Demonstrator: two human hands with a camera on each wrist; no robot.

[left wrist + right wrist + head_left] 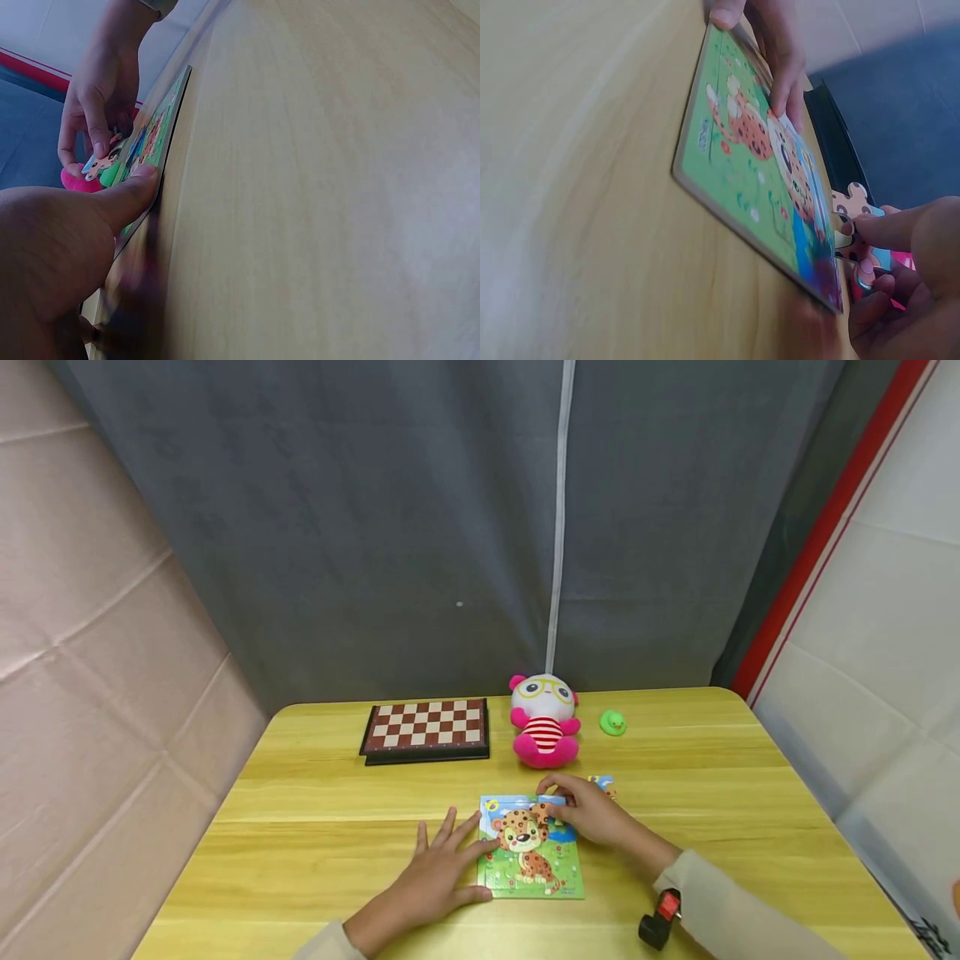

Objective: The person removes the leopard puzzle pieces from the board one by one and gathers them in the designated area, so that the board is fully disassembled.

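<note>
A jigsaw board (567, 875) with a cartoon leopard on green grass lies flat on the table. My left hand (437, 868) rests at its left side with fingers spread; the thumb touches the lower left edge and a fingertip reaches over the picture. Above the board's upper right corner, my right hand (588, 810) pinches a spotted puzzle piece (850, 201) between thumb and fingers. In the right wrist view the piece is tilted and held off the board. Another puzzle piece (602, 782) lies on the table beyond the right hand, partly hidden by it.
On the wooden table (315, 835), a folding chessboard (427, 727) lies at the back. Beside it sits a pink and white plush panda (545, 722), with a small green duck (612, 722) to its right. A grey curtain (390, 527) hangs behind the table.
</note>
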